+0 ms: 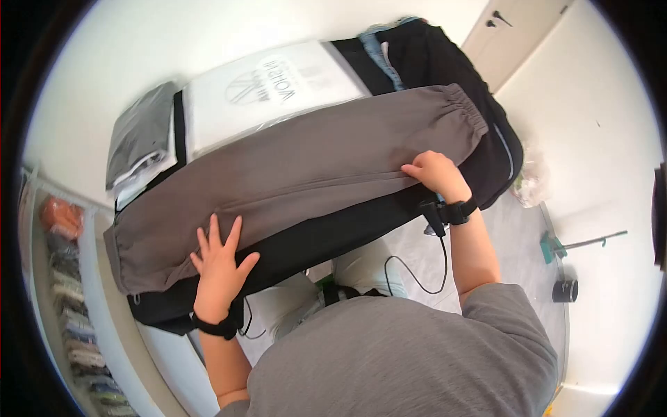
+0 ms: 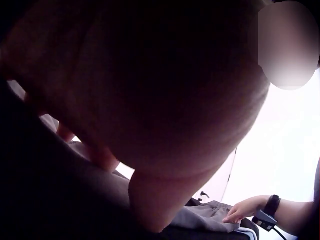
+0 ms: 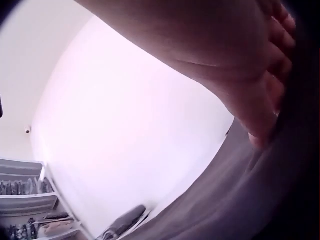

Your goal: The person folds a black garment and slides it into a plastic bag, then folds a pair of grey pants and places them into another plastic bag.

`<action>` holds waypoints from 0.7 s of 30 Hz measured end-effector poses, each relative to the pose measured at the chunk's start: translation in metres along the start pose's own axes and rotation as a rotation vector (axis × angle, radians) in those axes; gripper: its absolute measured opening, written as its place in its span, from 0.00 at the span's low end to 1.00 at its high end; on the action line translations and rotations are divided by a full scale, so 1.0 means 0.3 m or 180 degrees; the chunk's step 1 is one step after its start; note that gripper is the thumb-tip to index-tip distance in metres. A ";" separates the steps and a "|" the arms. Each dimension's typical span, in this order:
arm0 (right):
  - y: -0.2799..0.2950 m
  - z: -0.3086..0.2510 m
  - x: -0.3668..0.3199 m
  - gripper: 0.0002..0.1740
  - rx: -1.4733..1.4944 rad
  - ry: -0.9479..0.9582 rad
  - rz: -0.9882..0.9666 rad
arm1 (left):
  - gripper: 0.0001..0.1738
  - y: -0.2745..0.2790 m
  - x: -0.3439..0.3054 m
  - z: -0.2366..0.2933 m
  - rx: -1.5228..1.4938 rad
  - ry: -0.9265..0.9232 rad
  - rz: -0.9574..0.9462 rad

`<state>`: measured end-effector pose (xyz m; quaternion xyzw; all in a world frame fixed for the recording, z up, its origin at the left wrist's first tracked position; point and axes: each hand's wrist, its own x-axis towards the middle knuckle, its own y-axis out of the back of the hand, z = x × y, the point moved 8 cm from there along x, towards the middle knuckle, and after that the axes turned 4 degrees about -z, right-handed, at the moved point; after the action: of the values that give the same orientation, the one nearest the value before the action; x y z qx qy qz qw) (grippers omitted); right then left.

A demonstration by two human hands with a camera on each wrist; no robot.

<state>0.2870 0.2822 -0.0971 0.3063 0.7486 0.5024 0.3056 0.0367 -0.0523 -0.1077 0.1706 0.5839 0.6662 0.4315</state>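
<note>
A pair of grey-brown sweatpants (image 1: 292, 163), folded lengthwise, lies across a black cloth-covered surface (image 1: 306, 244). Its gathered elastic end (image 1: 467, 111) points to the far right, and the other end, with a small cord, is at the left. My left hand (image 1: 221, 267) rests on the near left part with its fingers spread. Toward the right end, my right hand (image 1: 442, 174) lies on the near edge of the fabric, thumb pointing left. The right wrist view shows the fingers and thumb (image 3: 257, 140) against the cloth, partly in shadow.
Behind the sweatpants lie a stack of clear printed garment bags (image 1: 271, 87) and a bagged grey garment (image 1: 142, 132). Dark clothing with a denim piece (image 1: 383, 59) is at the back right. Shelves of bagged clothes (image 1: 83, 326) stand at left. A cable (image 1: 417, 285) hangs from my right wrist.
</note>
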 end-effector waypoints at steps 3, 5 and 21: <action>0.167 0.215 -0.038 0.17 0.0538 -0.0687 0.1206 | 0.42 0.005 0.001 0.007 -0.0042 -0.0069 0.0106; 0.262 0.334 -0.077 0.20 0.0272 -0.0732 0.2444 | 0.43 0.000 0.000 -0.003 -0.0048 0.0135 -0.0048; 0.134 0.477 0.202 0.15 0.5194 -0.0862 0.1105 | 0.43 -0.002 -0.004 -0.006 -0.0073 0.0031 0.0092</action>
<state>0.3647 0.4219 -0.1125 0.5992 0.7760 -0.1969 -0.0058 0.0363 -0.0545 -0.1085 0.1708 0.5758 0.6798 0.4209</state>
